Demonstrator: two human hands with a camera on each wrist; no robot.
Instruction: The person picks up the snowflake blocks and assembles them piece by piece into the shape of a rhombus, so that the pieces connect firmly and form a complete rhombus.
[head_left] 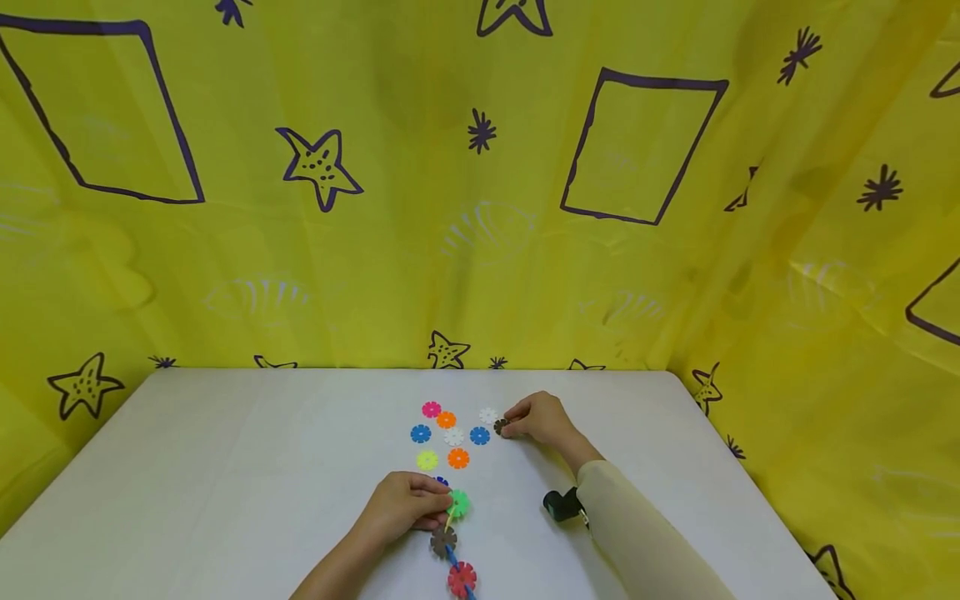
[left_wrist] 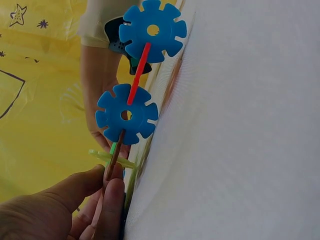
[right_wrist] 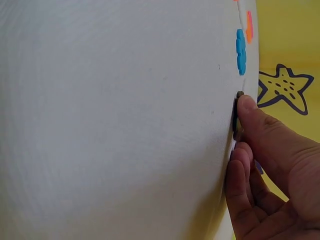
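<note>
Here, disc chain (head_left: 438,543), long axis near to far, in left hand (head_left: 406,503).

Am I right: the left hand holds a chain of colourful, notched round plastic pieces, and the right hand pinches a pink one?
Not quite: the right hand pinches a dark brown, notched round plastic piece, not a pink one, as the head view shows. The left hand does hold the colourful chain.

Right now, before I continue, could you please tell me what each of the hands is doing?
Left hand: closed, holding the chain of linked notched discs.
Right hand: closed, pinching one dark brown disc.
</note>
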